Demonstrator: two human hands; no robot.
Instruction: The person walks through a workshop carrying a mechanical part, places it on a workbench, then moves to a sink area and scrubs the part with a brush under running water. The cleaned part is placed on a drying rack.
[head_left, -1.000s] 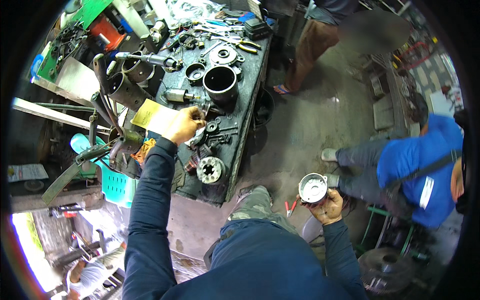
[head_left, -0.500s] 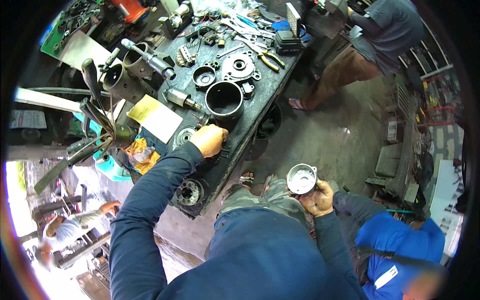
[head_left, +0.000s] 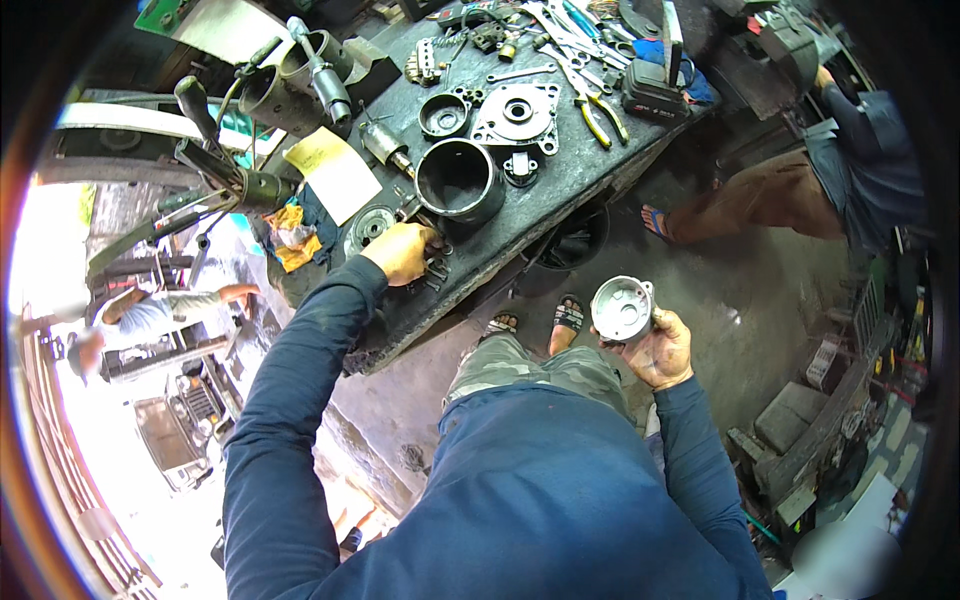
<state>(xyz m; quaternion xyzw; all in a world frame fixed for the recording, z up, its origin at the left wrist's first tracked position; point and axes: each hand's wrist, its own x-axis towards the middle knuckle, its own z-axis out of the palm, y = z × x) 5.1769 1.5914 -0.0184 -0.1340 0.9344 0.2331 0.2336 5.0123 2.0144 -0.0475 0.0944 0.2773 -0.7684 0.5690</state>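
- Right hand: fingers curled around the cap, holding it clear of the surface.
- Left hand: fingers bent, just beside the cylinder; cannot tell whether it grips anything.

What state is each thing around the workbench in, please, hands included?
Round metal cover: held, open side toward the camera.
Right hand: holding the cover.
Left hand: curled, grip hidden.
Black cylinder: upright, open-topped.
Yellow-handled pliers: lying, handles apart.
Orange cloth: crumpled.
Yellow paper: unfolded, spread out.
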